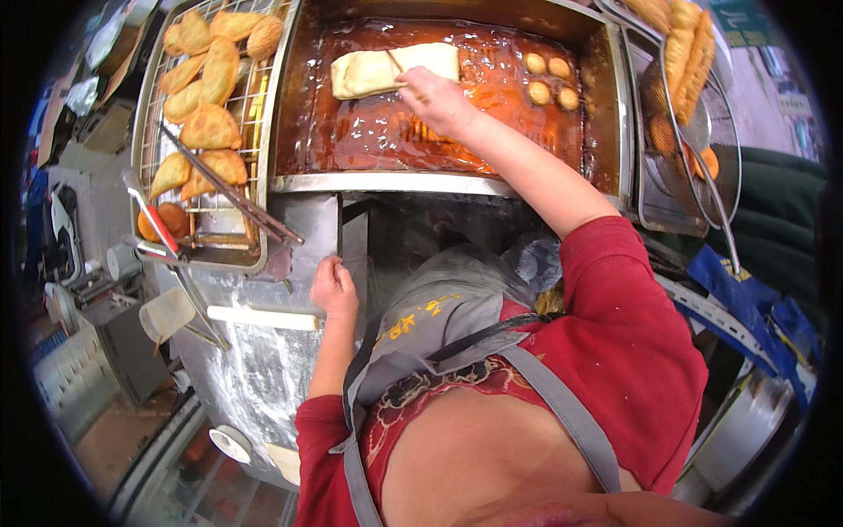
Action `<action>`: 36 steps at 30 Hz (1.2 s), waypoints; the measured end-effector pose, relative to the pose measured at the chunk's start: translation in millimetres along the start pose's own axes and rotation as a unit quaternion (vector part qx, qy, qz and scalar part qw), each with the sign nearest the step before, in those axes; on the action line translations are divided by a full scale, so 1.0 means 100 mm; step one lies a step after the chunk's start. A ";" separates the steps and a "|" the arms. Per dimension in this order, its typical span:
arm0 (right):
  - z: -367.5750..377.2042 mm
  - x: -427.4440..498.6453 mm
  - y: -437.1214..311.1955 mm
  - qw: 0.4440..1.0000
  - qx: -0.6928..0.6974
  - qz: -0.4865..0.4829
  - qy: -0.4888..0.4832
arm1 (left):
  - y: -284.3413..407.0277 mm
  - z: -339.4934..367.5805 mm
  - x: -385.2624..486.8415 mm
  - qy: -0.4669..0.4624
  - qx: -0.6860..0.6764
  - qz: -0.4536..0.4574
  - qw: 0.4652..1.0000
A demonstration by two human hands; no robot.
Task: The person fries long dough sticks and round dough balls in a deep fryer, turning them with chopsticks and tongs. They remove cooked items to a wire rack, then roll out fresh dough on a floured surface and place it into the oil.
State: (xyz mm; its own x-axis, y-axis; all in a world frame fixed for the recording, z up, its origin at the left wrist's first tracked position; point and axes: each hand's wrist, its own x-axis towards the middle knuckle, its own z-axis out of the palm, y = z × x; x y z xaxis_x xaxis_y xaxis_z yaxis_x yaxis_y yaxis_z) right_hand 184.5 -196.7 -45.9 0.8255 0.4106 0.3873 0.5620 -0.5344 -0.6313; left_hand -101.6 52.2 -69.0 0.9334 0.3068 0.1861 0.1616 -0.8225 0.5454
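Note:
My right hand reaches over a rectangular fryer vat of reddish-brown oil and holds thin wooden sticks, seemingly chopsticks, whose far part crosses a large pale slab of dough. The slab lies in the oil at the vat's far left. Several small round golden pieces float at the far right. Near the corner of the metal worktop, my left hand is closed, its fingers curled at the metal edge; whether anything is inside cannot be seen. A pale rolling pin lies to its left.
Left of the vat, a wire rack holds fried turnovers, long dark chopsticks and red-handled tongs. On the right, a wire strainer holds fried dough sticks over a metal tray. The floured worktop bears a white bowl.

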 end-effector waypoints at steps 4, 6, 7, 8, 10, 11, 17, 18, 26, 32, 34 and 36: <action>0.09 -0.09 -0.02 0.995 -0.077 -0.036 -0.051 | -0.02 0.01 0.00 0.000 0.003 -0.001 1.000; 0.06 -0.05 -0.01 0.992 -0.097 -0.036 -0.076 | -0.03 0.00 0.00 -0.003 0.011 -0.003 1.000; 0.02 0.00 0.01 0.999 -0.033 0.009 -0.031 | -0.03 0.00 0.00 0.000 0.015 0.000 1.000; -0.05 0.06 0.04 0.997 0.027 0.066 -0.002 | -0.02 0.00 0.00 0.003 0.019 0.001 1.000; -0.28 0.28 0.16 0.962 0.169 0.214 0.008 | -0.01 0.00 0.00 0.003 0.006 0.001 1.000; -0.43 0.44 0.24 0.921 0.249 0.301 -0.011 | -0.01 -0.01 0.00 0.005 0.001 -0.001 1.000; -0.88 0.80 0.43 0.881 0.336 0.302 0.139 | 0.02 -0.02 0.01 0.009 -0.004 0.012 1.000; -0.89 0.82 0.43 0.878 0.336 0.315 0.129 | 0.02 -0.02 0.02 0.011 0.001 0.014 1.000; -0.58 0.67 0.07 0.933 0.272 0.180 0.151 | 0.00 -0.01 0.02 0.015 0.002 0.019 1.000; 0.14 0.68 -0.06 0.968 0.198 0.101 0.116 | 0.00 -0.01 0.02 0.019 0.007 0.028 0.999; 0.37 0.72 -0.04 0.989 0.090 0.040 0.110 | 0.00 -0.01 0.01 0.016 0.008 0.025 1.000; 0.57 0.77 -0.02 0.994 0.027 0.059 0.087 | 0.01 -0.01 0.01 0.015 0.007 0.021 1.000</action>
State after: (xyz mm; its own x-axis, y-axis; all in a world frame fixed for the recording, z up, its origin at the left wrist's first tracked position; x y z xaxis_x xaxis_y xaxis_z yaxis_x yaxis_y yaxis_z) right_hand 243.6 -122.4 -53.0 0.8848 0.2101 0.4160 0.4608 -0.5284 -0.7131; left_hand -100.7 52.7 -67.6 0.9296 0.2851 0.2335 0.1265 -0.8420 0.5244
